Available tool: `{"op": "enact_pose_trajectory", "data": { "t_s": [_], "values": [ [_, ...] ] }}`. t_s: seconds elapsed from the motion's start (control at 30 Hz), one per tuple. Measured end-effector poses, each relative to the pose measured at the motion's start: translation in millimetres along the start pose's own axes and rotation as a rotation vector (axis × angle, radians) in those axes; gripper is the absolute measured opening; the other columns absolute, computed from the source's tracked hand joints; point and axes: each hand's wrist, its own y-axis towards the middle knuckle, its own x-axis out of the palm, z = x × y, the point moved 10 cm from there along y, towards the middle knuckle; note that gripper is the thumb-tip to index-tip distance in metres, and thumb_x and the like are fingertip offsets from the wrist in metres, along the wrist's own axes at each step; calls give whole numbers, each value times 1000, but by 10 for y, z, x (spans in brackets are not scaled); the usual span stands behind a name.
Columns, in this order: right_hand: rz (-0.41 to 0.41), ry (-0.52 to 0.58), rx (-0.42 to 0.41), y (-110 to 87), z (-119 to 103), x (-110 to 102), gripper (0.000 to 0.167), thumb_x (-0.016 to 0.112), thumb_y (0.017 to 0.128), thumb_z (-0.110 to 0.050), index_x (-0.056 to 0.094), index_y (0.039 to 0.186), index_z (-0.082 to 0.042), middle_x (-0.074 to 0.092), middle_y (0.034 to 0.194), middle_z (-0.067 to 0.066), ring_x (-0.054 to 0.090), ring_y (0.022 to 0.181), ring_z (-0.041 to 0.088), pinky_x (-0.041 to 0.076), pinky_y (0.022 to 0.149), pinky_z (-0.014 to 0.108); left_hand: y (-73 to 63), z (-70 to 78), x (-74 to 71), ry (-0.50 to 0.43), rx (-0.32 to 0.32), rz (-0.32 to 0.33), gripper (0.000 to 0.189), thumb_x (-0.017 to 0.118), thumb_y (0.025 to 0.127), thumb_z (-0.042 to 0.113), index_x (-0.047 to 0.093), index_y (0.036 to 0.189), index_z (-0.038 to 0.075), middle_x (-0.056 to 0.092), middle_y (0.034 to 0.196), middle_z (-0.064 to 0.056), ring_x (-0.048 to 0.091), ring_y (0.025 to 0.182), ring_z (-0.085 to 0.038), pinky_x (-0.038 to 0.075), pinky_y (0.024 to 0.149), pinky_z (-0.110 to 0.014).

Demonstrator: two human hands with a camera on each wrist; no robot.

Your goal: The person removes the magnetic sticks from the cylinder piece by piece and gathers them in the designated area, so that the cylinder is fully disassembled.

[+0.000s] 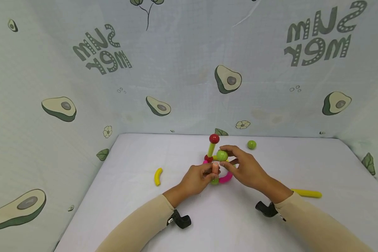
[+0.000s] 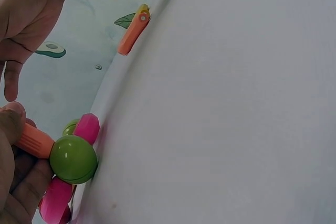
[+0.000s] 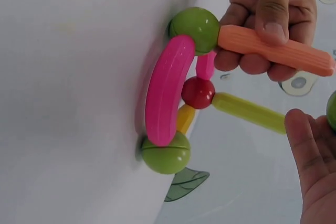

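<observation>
My left hand [image 1: 195, 179] pinches an upright orange rod [image 3: 278, 51] between thumb and fingers. The rod's lower end meets a green ball [image 2: 73, 159] at a corner of a low frame on the table. Curved pink rods [image 3: 169, 92], a yellow rod [image 3: 185, 119] and other balls make up this frame. From a red ball [image 3: 198, 93] at its far corner rises a yellow-green rod [image 1: 211, 149], topped by a second red ball [image 1: 214, 138]. Just above the orange rod, my right hand [image 1: 249, 169] holds a loose green ball [image 1: 222, 155] by its fingertips.
A curved yellow piece [image 1: 158, 176] lies to the left on the white table [image 1: 138, 154]. Another green ball [image 1: 251, 144] sits near the back edge. A straight yellow rod [image 1: 307, 193] lies beside the right forearm. A printed curtain [image 1: 182, 77] hangs behind the table.
</observation>
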Motion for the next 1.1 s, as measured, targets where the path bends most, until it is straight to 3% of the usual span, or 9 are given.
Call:
{"op": "enact_pose_trajectory", "data": {
  "t_s": [0.07,0.3,0.6,0.87,1.1],
  "values": [
    [10,-24,15,-2,41,-41,61,82,85,1,50,138,-3,67,120,10,66,111,28,60,80,33,-6,-1,-3,5,-1,0,26,72,96,15,71,121,5,76,107,-3,68,98,-1,53,85,-16],
    [8,-90,132,-37,259,-195,56,80,89,-7,51,136,-4,65,123,16,72,93,32,61,73,37,-20,-4,4,15,-13,-4,27,72,96,18,71,121,7,76,106,-1,67,98,1,52,85,-16],
    [61,-193,194,-56,516,-397,54,81,89,-11,55,135,0,63,117,13,61,106,31,59,81,47,-37,21,-1,-3,8,-7,25,73,95,16,71,118,7,76,106,-2,68,98,0,53,86,-16],
    [91,-202,309,-93,852,-607,55,78,94,-19,55,140,0,64,117,15,62,99,33,55,80,45,-47,25,2,1,22,-4,27,72,96,15,71,120,5,76,106,-3,69,100,-2,52,87,-16],
    [97,-211,424,-154,1131,-743,57,72,98,-28,49,143,0,63,125,23,63,97,38,53,80,51,-48,25,-7,4,6,-5,26,73,95,16,72,119,7,76,105,0,68,100,-1,52,88,-15]
  ]
}}
